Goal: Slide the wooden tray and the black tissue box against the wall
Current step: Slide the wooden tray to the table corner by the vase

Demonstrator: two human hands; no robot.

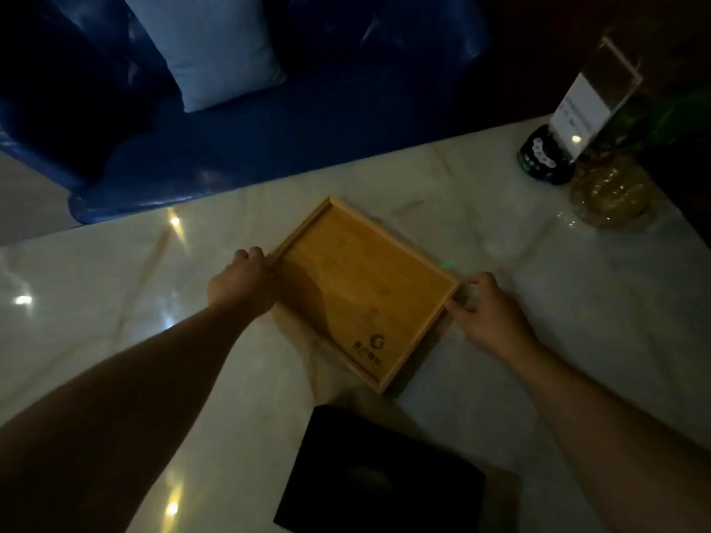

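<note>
An empty wooden tray (365, 290) with a dark logo near its front corner lies turned at an angle in the middle of the pale marble table (577, 302). My left hand (242, 280) grips the tray's left rim, fingers curled over the edge. My right hand (488, 311) presses its fingers and thumb against the tray's right corner. The black tissue box (379, 471) stands nearer to me, just below the tray, touched by neither hand.
At the far right of the table stand a black round base (542, 157) holding a clear sign card (588, 101) and a golden glass vase (611, 194) with green leaves. A blue sofa (307, 128) with a pale cushion (207, 48) lies beyond the table's far edge.
</note>
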